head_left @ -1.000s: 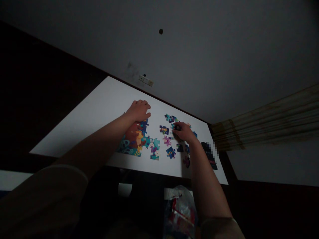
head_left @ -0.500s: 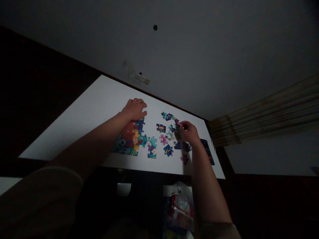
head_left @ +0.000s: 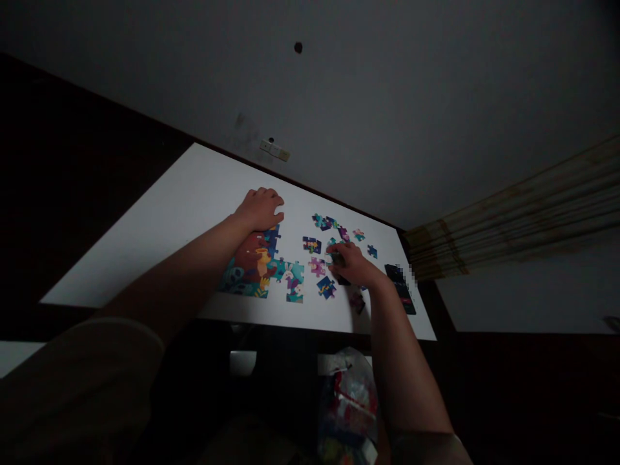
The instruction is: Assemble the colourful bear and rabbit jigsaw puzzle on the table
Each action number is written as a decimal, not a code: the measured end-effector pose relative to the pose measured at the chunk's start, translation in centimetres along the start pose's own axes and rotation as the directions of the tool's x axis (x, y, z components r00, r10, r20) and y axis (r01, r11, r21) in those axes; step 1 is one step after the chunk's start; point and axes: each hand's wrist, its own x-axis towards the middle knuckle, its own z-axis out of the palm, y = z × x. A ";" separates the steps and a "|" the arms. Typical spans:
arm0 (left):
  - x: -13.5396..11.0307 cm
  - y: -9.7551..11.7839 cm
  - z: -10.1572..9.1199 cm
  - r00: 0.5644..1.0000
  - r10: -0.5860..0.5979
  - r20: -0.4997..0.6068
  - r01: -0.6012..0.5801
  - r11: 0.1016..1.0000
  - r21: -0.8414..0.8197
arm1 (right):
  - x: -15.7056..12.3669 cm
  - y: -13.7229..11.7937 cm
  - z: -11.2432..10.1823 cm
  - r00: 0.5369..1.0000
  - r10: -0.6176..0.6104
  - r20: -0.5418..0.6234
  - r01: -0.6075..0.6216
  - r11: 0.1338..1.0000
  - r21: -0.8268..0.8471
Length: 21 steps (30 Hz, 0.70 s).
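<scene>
My left hand [head_left: 261, 208] lies on the white table with its fingers slightly spread, at the top edge of a partly joined jigsaw puzzle [head_left: 261, 258]. A brown bear, a yellow animal and a white rabbit show on its joined pieces; my left forearm covers its left part. Over the loose pieces, my right hand [head_left: 349, 261] reaches down with thumb and forefinger apart around a teal puzzle piece [head_left: 332, 257], partly hidden under the fingers. Close by lie a pink piece [head_left: 317, 267], a dark blue piece [head_left: 326, 287] and a dark piece with orange [head_left: 312, 245].
More loose pieces [head_left: 358, 234] lie toward the table's far side. A dark phone-like object [head_left: 401, 289] is near the right end of the white table [head_left: 184, 200]. Below the front edge sits a clear plastic bag [head_left: 351, 400]. A curtain [head_left: 523, 206] hangs at right by the wall.
My right hand has moved left and slightly toward me, from a purple piece at the back to the teal piece, uncovering pieces at the far right. My left hand stays in place.
</scene>
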 end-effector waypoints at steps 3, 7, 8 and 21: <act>0.0 0.0 0.1 1.000 -0.004 -0.008 0.004 1.000 -0.010 | -0.1 0.1 -0.2 0.998 0.022 0.052 -0.022 1.000 0.004; 0.1 -0.1 0.2 1.000 0.004 -0.015 -0.004 1.000 -0.004 | -0.4 -0.3 0.0 0.999 -0.006 0.044 0.005 1.000 0.026; 0.1 -0.1 0.2 1.000 0.006 -0.014 -0.006 1.000 0.000 | -0.5 -0.5 0.0 1.000 -0.009 0.030 0.008 1.000 0.030; 0.1 -0.2 0.1 1.000 0.005 -0.007 -0.005 1.000 0.000 | -7.0 -6.3 3.0 0.997 -0.066 -0.048 0.079 0.930 0.359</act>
